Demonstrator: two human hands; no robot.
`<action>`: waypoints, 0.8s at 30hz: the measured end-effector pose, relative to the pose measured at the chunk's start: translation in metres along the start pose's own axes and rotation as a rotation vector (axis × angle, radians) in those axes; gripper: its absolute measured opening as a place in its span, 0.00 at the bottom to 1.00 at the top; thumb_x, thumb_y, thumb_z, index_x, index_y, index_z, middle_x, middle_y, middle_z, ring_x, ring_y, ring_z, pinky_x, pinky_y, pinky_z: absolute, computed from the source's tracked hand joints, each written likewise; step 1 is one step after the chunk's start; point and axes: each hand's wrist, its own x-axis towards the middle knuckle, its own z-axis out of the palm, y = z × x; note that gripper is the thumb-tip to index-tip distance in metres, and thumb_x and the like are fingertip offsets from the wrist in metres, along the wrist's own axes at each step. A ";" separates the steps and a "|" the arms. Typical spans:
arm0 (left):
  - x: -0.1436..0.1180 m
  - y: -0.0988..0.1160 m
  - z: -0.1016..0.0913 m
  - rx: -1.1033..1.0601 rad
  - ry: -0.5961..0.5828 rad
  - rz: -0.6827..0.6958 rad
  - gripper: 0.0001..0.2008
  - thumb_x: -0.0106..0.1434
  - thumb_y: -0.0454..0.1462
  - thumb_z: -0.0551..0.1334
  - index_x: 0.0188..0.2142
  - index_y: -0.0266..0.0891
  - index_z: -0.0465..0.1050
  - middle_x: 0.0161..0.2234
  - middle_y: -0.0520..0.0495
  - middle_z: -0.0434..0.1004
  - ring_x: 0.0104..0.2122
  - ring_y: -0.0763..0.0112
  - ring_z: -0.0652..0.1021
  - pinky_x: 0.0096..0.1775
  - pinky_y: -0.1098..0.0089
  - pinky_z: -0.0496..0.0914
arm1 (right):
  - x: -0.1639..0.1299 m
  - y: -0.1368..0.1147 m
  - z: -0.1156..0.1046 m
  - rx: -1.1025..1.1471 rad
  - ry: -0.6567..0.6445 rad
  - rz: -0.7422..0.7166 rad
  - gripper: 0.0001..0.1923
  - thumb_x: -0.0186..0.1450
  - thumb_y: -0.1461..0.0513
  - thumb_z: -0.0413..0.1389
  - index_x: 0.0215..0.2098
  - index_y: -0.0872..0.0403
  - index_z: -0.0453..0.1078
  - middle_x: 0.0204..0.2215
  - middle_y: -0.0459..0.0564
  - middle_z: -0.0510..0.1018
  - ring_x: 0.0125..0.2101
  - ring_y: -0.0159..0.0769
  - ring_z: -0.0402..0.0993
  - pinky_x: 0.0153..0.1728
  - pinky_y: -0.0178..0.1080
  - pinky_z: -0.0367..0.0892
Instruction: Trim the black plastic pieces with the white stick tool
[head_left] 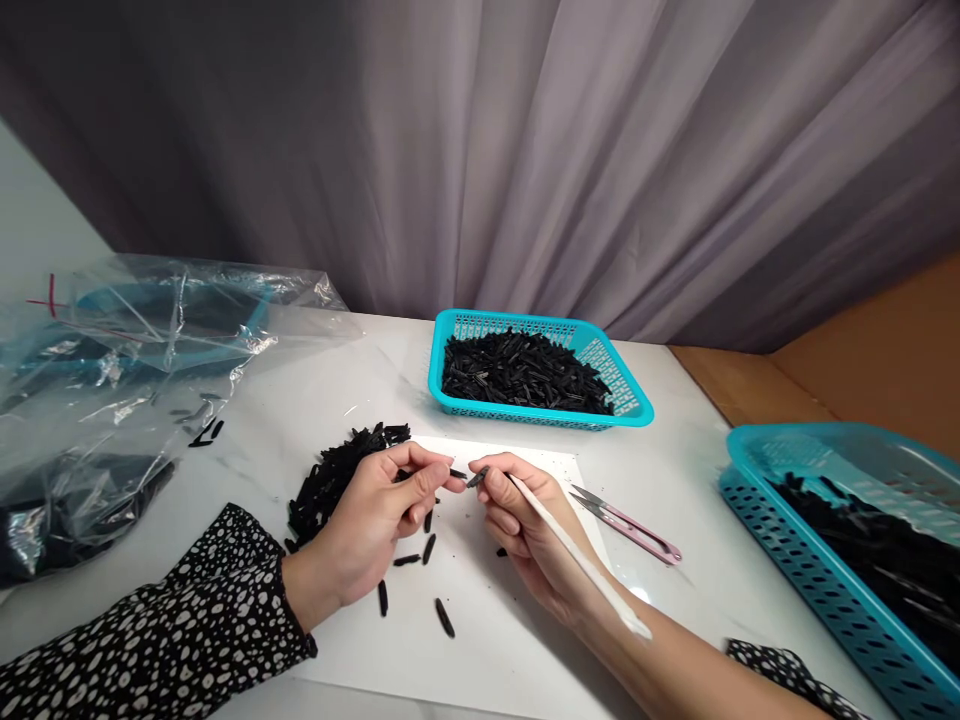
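Near the middle of the head view, my left hand (382,510) pinches a small slim black piece (457,474) between thumb and fingertips. Close beside it, my right hand (536,530) is closed around a slender tool with a white shaft (577,560), whose thicker end lies back over my wrist. A dark bit (478,478) shows at the right fingertips; whether it is the tool's tip or another piece I cannot tell. Both hands are over a white sheet (472,660). Several loose black pieces (445,617) lie on it, and a heap of them (322,490) is behind my left hand.
A blue basket (540,414) full of black pieces stands at the back. Another blue basket (817,580) with black pieces is at right. Pink thread snips (637,530) lie right of my right hand. Clear plastic bags (172,330) cover the left side; a grey curtain (480,150) hangs behind.
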 end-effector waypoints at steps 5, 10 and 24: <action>0.000 0.001 0.000 -0.073 -0.007 -0.002 0.14 0.55 0.42 0.72 0.31 0.35 0.72 0.21 0.55 0.69 0.19 0.83 0.55 0.20 0.78 0.44 | 0.001 0.000 -0.001 0.008 0.002 0.002 0.17 0.48 0.54 0.74 0.30 0.55 0.79 0.20 0.42 0.68 0.15 0.17 0.49 0.13 0.26 0.37; -0.001 0.002 0.002 -0.063 -0.014 0.013 0.18 0.52 0.41 0.74 0.25 0.36 0.65 0.18 0.58 0.61 0.19 0.82 0.54 0.20 0.77 0.44 | 0.002 0.001 -0.004 0.005 -0.007 -0.001 0.17 0.48 0.54 0.73 0.31 0.54 0.79 0.20 0.42 0.68 0.15 0.17 0.48 0.13 0.26 0.37; -0.002 0.002 0.001 0.076 -0.056 -0.038 0.17 0.52 0.39 0.72 0.24 0.36 0.64 0.23 0.58 0.62 0.19 0.84 0.56 0.22 0.74 0.46 | 0.000 0.004 -0.005 -0.209 -0.046 -0.180 0.12 0.55 0.54 0.69 0.28 0.53 0.79 0.20 0.43 0.68 0.15 0.20 0.50 0.15 0.31 0.44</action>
